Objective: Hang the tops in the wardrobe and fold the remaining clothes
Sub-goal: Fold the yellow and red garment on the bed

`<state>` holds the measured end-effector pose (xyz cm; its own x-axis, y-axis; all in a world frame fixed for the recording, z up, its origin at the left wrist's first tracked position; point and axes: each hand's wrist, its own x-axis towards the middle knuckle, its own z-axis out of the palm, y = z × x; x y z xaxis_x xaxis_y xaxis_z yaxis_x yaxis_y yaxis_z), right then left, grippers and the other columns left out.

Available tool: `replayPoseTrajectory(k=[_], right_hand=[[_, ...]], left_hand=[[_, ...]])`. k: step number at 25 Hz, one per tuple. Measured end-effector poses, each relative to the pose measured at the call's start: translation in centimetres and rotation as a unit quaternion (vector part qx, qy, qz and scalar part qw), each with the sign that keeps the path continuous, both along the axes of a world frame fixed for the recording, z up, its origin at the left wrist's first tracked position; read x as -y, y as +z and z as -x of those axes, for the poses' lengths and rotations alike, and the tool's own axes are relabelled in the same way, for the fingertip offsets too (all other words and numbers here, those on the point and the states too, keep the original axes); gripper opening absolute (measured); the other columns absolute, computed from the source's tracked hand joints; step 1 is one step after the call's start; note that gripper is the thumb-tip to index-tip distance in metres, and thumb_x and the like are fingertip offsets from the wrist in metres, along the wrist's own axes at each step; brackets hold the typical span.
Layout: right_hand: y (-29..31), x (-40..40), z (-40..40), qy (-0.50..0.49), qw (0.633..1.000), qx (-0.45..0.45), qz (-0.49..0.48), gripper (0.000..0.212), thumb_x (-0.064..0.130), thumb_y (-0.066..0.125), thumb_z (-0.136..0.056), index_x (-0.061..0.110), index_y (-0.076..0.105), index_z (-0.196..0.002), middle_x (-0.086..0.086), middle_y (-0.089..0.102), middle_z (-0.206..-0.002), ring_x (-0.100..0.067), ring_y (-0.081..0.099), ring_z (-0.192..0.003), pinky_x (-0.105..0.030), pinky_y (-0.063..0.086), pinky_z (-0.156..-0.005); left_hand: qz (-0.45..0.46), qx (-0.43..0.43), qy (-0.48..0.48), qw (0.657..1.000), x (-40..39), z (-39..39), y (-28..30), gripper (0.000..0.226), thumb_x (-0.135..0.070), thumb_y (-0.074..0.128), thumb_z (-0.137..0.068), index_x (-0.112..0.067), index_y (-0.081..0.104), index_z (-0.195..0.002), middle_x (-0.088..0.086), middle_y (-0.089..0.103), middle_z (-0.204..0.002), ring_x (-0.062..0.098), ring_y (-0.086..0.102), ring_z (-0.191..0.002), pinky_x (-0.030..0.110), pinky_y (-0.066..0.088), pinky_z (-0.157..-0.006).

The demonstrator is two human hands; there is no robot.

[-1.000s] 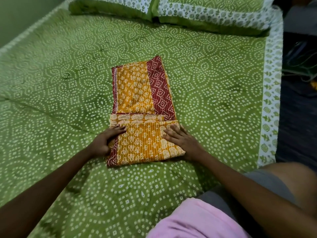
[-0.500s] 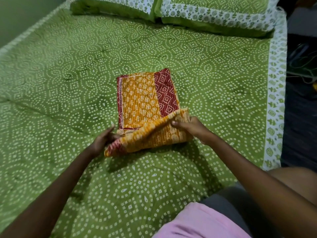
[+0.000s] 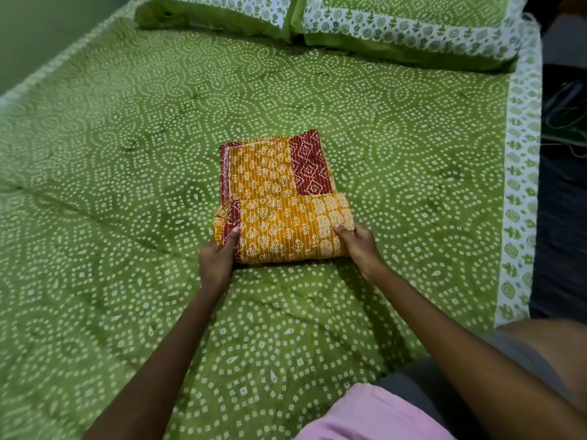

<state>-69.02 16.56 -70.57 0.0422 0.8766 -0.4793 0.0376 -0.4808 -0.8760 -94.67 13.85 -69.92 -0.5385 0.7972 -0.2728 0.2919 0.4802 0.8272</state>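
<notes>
A bed (image 3: pixel 111 217) filled nearly the whole view, covered by a green bedspread (image 3: pixel 413 160) printed with rings of small white dots and edged along its right side by a white border of green leaf motifs. Two pillows (image 3: pixel 397 30) in matching green cases with the same white patterned trim lay side by side at the far end of the bed, touching each other. To the right of the bed a dark floor (image 3: pixel 562 217) showed, with what looked like a tangle of thin cords on it, too dim to make out.

The folded cloth (image 3: pixel 279 198), orange-yellow with a pale floral print and maroon bands carrying white dots, lay near the middle of the bed. Its near part was turned over onto the rest, forming a thick doubled roll toward the person, while the far part lay flat on the bedspread with a maroon strip along its right edge.

The left hand (image 3: pixel 219 258) held the left end of the near fold, thumb on top over a maroon patch and fingers hidden beneath. The right hand (image 3: pixel 359 246) held the right end in the same grip, thumb pressed on the pale-printed corner and fingers tucked under. Both arms reached forward from the bottom of the view, above a pink garment (image 3: pixel 365 414) at the lower edge.
</notes>
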Motion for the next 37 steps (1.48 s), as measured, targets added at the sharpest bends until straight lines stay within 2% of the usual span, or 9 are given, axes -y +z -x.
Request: replayPoseTrajectory(k=[4,9,13,17,21,24,26,28,37], right_hand=[[-1.2,2.0,0.3,-0.035,0.990,0.119,-0.061,0.029,0.031,0.047,-0.097,0.010,0.057,-0.079,-0.011,0.055,-0.069,-0.025,0.048,-0.056,-0.026,0.037,-0.056],[-1.5,3.7,0.3,-0.011,0.982,0.184,-0.037,0.036,0.037,0.044,-0.098,0.023,0.042,-0.065,0.005,0.038,-0.057,-0.009,0.034,-0.050,-0.022,0.025,-0.050],[-2.1,4.8,0.1,0.046,0.971,0.234,-0.032,0.031,0.039,0.040,-0.098,0.017,0.054,-0.082,-0.002,0.053,-0.066,-0.016,0.045,-0.055,-0.023,0.034,-0.051],[-0.9,4.9,-0.7,0.130,0.956,0.262,0.021,0.032,0.038,0.040,-0.099,0.013,0.054,-0.085,0.001,0.049,-0.066,-0.013,0.042,-0.053,-0.023,0.032,-0.050],[1.3,3.8,0.3,0.066,0.876,0.453,-0.153,0.035,0.026,0.051,-0.094,0.009,0.045,-0.124,-0.011,0.055,-0.120,-0.023,0.054,-0.105,-0.033,0.050,-0.077],[1.7,4.2,4.5,0.191,0.847,0.434,-0.241,0.048,0.024,0.036,-0.101,0.006,0.026,-0.145,-0.013,0.018,-0.155,-0.027,0.013,-0.144,-0.043,0.013,-0.119],[0.2,4.8,6.7,0.303,0.802,0.474,-0.201,0.055,0.034,0.022,-0.103,0.010,0.006,-0.150,-0.009,-0.004,-0.158,-0.024,-0.010,-0.145,-0.038,-0.012,-0.115],[-2.1,5.1,6.9,0.323,0.766,0.521,-0.195,0.060,0.044,0.008,-0.099,0.015,-0.003,-0.150,-0.006,-0.010,-0.158,-0.024,-0.017,-0.143,-0.041,-0.023,-0.111],[-4.2,2.7,7.1,0.342,0.728,0.564,-0.187,0.059,0.045,0.009,-0.098,0.024,-0.012,-0.149,-0.004,-0.015,-0.157,-0.027,-0.016,-0.144,-0.052,-0.020,-0.110]], left_hand=[[0.009,-0.087,-0.008,0.996,2.5,-0.7,-0.3,0.046,-0.043,0.052,-0.093,-0.008,0.044,-0.063,0.004,0.042,-0.058,0.015,0.037,-0.050,0.020,0.029,-0.047],[0.026,-0.163,0.007,0.986,4.3,-1.8,-0.5,0.049,-0.046,0.045,-0.095,-0.014,0.033,-0.059,0.001,0.036,-0.057,0.013,0.031,-0.051,0.021,0.024,-0.049],[0.063,-0.155,-0.021,0.986,6.0,-1.7,0.1,0.045,-0.041,0.045,-0.096,-0.009,0.043,-0.065,0.001,0.041,-0.057,0.016,0.038,-0.052,0.020,0.025,-0.049],[0.099,-0.188,-0.042,0.976,7.0,-1.7,0.7,0.047,-0.045,0.044,-0.095,0.000,0.055,-0.103,0.014,0.059,-0.082,0.028,0.056,-0.078,0.028,0.037,-0.062],[0.050,-0.406,-0.110,0.906,5.5,-1.9,2.4,0.060,-0.035,0.051,-0.093,0.003,0.033,-0.136,0.023,0.048,-0.131,0.037,0.048,-0.115,0.048,0.037,-0.097],[-0.043,-0.408,-0.337,0.848,3.5,-4.1,2.1,0.062,-0.045,0.023,-0.097,-0.010,0.021,-0.147,0.010,0.024,-0.153,0.028,0.025,-0.140,0.044,0.013,-0.115],[0.006,-0.420,-0.442,0.792,2.6,-4.4,0.1,0.072,-0.061,-0.009,-0.086,-0.023,0.001,-0.146,-0.003,0.001,-0.156,0.018,-0.001,-0.146,0.036,-0.013,-0.114],[0.046,-0.448,-0.426,0.784,2.6,-4.0,-2.3,0.072,-0.064,-0.010,-0.084,-0.028,-0.003,-0.146,-0.007,-0.004,-0.156,0.014,-0.010,-0.144,0.036,-0.021,-0.113],[0.012,-0.492,-0.374,0.786,2.5,-4.5,-4.8,0.064,-0.054,0.016,-0.093,-0.024,0.015,-0.150,-0.003,0.013,-0.158,0.017,0.005,-0.146,0.049,-0.007,-0.115]])
